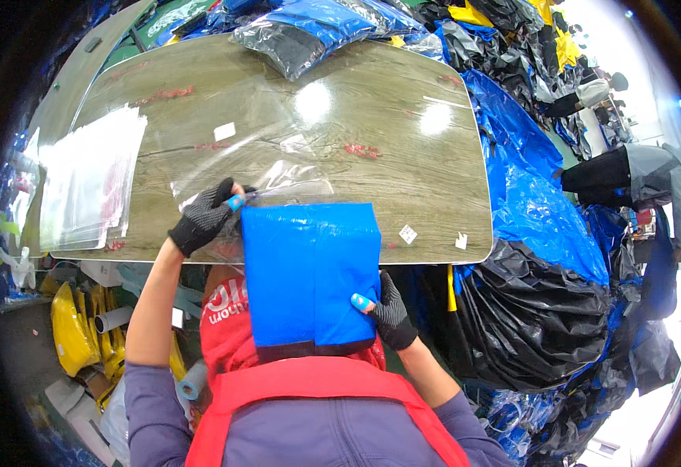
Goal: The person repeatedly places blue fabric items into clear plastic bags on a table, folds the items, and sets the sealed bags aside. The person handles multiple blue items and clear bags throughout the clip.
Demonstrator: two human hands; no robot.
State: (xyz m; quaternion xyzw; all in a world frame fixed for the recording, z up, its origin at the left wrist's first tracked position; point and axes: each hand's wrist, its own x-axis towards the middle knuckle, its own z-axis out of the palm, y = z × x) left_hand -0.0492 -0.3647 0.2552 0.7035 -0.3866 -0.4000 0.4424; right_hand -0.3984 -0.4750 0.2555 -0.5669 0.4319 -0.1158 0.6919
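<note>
A folded blue sheet-like piece [309, 272] with a dark near edge lies across the table's front edge and reaches over my lap. My right hand [393, 313], in a dark fingerless-tipped glove with blue wrap on the thumb, grips its right side. At its far left corner, my left hand [207, 214], gloved alike, pinches the edge of a clear plastic bag [290, 183]. The bag spreads over the table beyond the blue piece. Whether the blue piece's far end sits inside the bag I cannot tell.
A pile of clear plastic bags [91, 183] lies on the wood-look table [410, 179] at left. Packed blue-and-black bundles [309, 35] rest at its far edge. Large black and blue sheeting [523, 311] heaps up on the right. Another person [628, 175] stands farther right.
</note>
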